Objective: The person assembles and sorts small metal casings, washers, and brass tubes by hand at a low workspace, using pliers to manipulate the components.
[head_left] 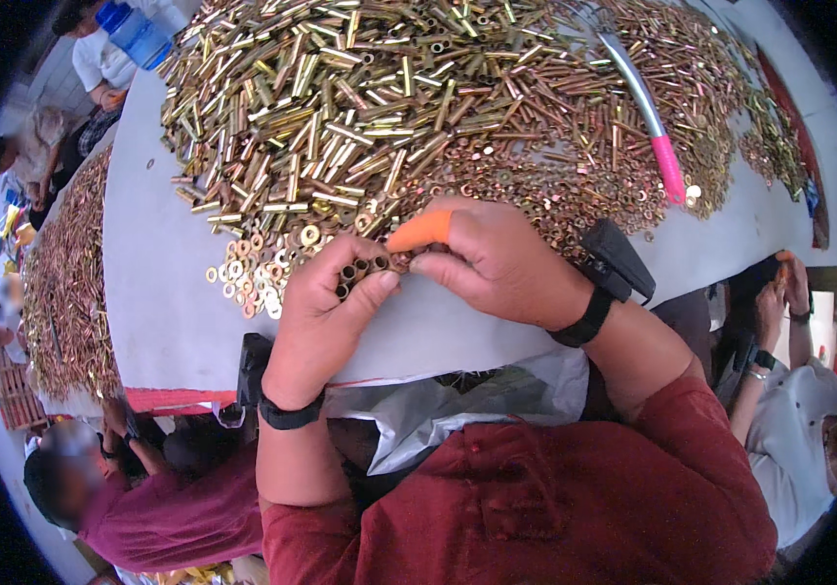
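Note:
My left hand is closed around a small bundle of brass-coloured metal tubes, their round open ends showing between thumb and fingers. Right beside the bundle, my right hand is pinched with thumb and index finger together. An orange finger cover sits on that index finger. What the right fingertips hold is too small and hidden to make out. Both hands are at the near edge of a heap of loose metal tubes. Flat washers lie next to my left hand, and small ring-like parts spread beyond my right.
A tool with a pink grip and metal shaft lies on the heap at right. A blue water bottle stands far left on the pale tabletop. A plastic sheet hangs below the edge. People sit at both sides.

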Demonstrator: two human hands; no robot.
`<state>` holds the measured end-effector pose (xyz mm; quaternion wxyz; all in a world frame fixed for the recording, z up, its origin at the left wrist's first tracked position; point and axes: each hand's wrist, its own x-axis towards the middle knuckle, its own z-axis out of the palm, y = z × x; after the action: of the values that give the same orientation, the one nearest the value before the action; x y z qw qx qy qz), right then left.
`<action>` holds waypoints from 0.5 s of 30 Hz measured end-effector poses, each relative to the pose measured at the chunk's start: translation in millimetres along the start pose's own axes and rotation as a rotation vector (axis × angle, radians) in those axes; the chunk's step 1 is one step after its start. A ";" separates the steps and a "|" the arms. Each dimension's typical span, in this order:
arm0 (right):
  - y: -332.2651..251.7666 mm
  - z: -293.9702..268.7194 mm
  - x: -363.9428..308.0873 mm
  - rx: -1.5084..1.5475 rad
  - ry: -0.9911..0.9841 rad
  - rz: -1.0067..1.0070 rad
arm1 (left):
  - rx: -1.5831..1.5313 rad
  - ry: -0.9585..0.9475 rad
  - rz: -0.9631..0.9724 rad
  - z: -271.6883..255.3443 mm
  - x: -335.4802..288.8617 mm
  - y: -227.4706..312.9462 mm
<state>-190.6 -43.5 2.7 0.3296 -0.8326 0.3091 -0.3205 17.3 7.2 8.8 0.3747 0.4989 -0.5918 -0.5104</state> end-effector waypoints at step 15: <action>38.8 -88.2 -29.5 -0.849 0.176 0.283 | 0.375 -0.188 0.150 13.0 4.0 8.6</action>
<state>-285.1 -76.0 14.9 -0.0282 -0.8131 0.5505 -0.1869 2.2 6.1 14.3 0.2556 0.4643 -0.7442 -0.4066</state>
